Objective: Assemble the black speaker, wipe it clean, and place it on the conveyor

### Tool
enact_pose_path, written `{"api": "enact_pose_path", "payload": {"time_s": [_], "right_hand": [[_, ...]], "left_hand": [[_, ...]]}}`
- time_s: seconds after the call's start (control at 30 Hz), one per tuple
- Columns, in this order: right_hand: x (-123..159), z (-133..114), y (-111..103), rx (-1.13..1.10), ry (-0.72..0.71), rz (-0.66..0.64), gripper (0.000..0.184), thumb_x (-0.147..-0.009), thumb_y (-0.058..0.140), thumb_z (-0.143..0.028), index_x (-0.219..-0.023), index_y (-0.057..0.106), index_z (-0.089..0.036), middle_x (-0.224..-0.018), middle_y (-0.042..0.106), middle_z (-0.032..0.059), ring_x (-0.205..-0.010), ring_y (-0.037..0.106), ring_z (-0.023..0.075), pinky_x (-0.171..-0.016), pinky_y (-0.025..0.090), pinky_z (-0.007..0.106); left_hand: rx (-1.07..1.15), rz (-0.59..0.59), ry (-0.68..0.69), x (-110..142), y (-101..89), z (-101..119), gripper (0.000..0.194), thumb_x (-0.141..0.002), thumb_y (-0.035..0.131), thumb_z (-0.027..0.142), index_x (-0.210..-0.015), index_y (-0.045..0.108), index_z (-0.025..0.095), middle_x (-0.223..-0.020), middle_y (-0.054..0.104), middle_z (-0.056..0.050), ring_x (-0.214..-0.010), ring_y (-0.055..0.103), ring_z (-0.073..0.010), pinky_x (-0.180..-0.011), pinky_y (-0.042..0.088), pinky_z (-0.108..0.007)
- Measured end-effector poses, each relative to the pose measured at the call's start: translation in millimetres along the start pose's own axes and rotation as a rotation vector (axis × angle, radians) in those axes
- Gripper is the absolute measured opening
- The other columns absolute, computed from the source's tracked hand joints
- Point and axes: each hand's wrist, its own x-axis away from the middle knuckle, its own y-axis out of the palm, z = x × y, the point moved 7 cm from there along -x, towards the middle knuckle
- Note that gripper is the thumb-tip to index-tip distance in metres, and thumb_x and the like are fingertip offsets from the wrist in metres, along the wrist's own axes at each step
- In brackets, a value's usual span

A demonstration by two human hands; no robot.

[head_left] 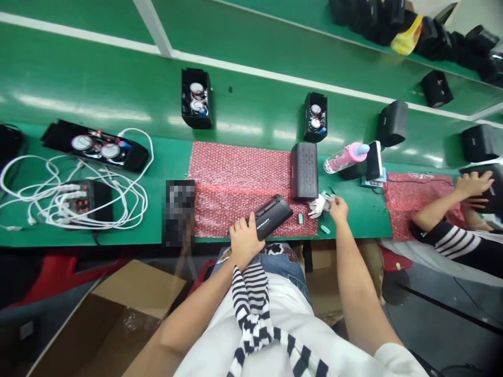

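My left hand is closed around the near end of a black oblong speaker that lies tilted on the red bubble wrap mat. My right hand reaches to a small heap of white and pale green bits on the green bench and pinches at it; what its fingers hold is too small to name. A second black speaker lies flat just beyond, at the mat's right edge.
Open black speaker shells stand on the green belt behind. A tangle of white cables and an opened speaker lie at left. A pink bottle stands right. A co-worker's hands work at far right. A cardboard box sits below.
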Motion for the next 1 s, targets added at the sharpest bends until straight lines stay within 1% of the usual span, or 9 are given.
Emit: {"api": "enact_pose_path", "payload": {"time_s": [0.07, 0.13, 0.27, 0.33, 0.43, 0.5, 0.6, 0.73, 1.0], "right_hand": [[17, -11, -2, -0.191, 0.035, -0.010, 0.040, -0.082, 0.050, -0.051, -0.104, 0.049, -0.017, -0.088, 0.055, 0.0024, -0.059, 0.052, 0.0100, -0.054, 0.042, 0.025], [43, -27, 3, -0.397, 0.057, -0.088, 0.047, -0.077, 0.044, -0.059, -0.104, 0.047, -0.020, -0.087, 0.053, 0.0018, -0.057, 0.052, 0.0105, -0.051, 0.041, 0.025], [114, -67, 35, -0.726, 0.100, -0.406, 0.053, -0.070, 0.039, -0.067, -0.090, 0.052, -0.020, -0.085, 0.054, 0.0042, -0.055, 0.052, 0.0125, -0.050, 0.043, 0.028], [146, -83, 52, -0.832, 0.122, -0.533, 0.046, -0.072, 0.043, -0.065, -0.084, 0.051, -0.021, -0.086, 0.056, 0.0035, -0.053, 0.051, 0.0115, -0.046, 0.042, 0.027], [179, -99, 75, -0.923, 0.144, -0.701, 0.039, -0.078, 0.048, -0.060, -0.077, 0.048, -0.021, -0.091, 0.058, 0.0021, -0.050, 0.054, 0.0109, -0.040, 0.042, 0.025], [192, -106, 90, -0.947, 0.155, -0.808, 0.039, -0.081, 0.049, -0.059, -0.075, 0.047, -0.020, -0.090, 0.058, 0.0018, -0.049, 0.057, 0.0124, -0.036, 0.042, 0.025], [203, -115, 106, -0.975, 0.155, -0.909, 0.038, -0.082, 0.052, -0.057, -0.072, 0.046, -0.020, -0.074, 0.053, -0.0026, -0.041, 0.054, 0.0110, -0.034, 0.044, 0.025], [212, -126, 117, -0.991, 0.131, -0.962, 0.036, -0.083, 0.056, -0.052, -0.071, 0.047, -0.019, -0.070, 0.046, -0.0058, -0.037, 0.045, 0.0054, -0.037, 0.046, 0.023], [229, -131, 131, -0.868, 0.044, -1.048, 0.035, -0.083, 0.059, -0.048, -0.071, 0.051, -0.017, -0.071, 0.045, -0.0046, -0.036, 0.035, 0.0020, -0.034, 0.039, 0.019]], "left_hand": [[0.005, -0.002, -0.002, 0, 0.6, 0, 0.083, -0.066, 0.064, 0.041, -0.139, 0.037, 0.013, -0.115, 0.050, -0.017, -0.104, 0.047, -0.0333, -0.090, 0.034, -0.045], [0.012, -0.004, -0.003, 1, 1.1, 1, 0.083, -0.066, 0.063, 0.040, -0.140, 0.037, 0.013, -0.116, 0.050, -0.017, -0.105, 0.047, -0.0331, -0.091, 0.034, -0.045], [0.026, -0.007, -0.008, 1, 1.9, 0, 0.084, -0.065, 0.064, 0.040, -0.140, 0.036, 0.013, -0.117, 0.050, -0.018, -0.106, 0.046, -0.0337, -0.092, 0.033, -0.046], [0.031, -0.009, -0.008, 1, 2.5, 0, 0.085, -0.065, 0.064, 0.039, -0.140, 0.036, 0.013, -0.118, 0.049, -0.019, -0.108, 0.046, -0.0340, -0.093, 0.033, -0.046], [0.037, -0.013, -0.007, 1, 3.7, 0, 0.086, -0.065, 0.065, 0.040, -0.141, 0.035, 0.012, -0.119, 0.049, -0.019, -0.109, 0.046, -0.0341, -0.093, 0.032, -0.046], [0.042, -0.014, -0.008, 1, 4.2, -1, 0.087, -0.064, 0.066, 0.040, -0.141, 0.035, 0.013, -0.119, 0.049, -0.019, -0.108, 0.046, -0.0339, -0.093, 0.033, -0.046], [0.049, -0.013, -0.007, 1, 3.8, 0, 0.089, -0.063, 0.067, 0.039, -0.141, 0.035, 0.013, -0.120, 0.049, -0.019, -0.109, 0.046, -0.0339, -0.094, 0.032, -0.046], [0.059, -0.015, -0.008, 1, 2.5, 0, 0.089, -0.063, 0.067, 0.039, -0.142, 0.034, 0.013, -0.120, 0.049, -0.019, -0.109, 0.046, -0.0335, -0.095, 0.032, -0.046], [0.081, -0.041, -0.011, 1, 0.2, 0, 0.088, -0.066, 0.067, 0.040, -0.142, 0.034, 0.013, -0.120, 0.049, -0.019, -0.109, 0.046, -0.0339, -0.096, 0.031, -0.046]]}}
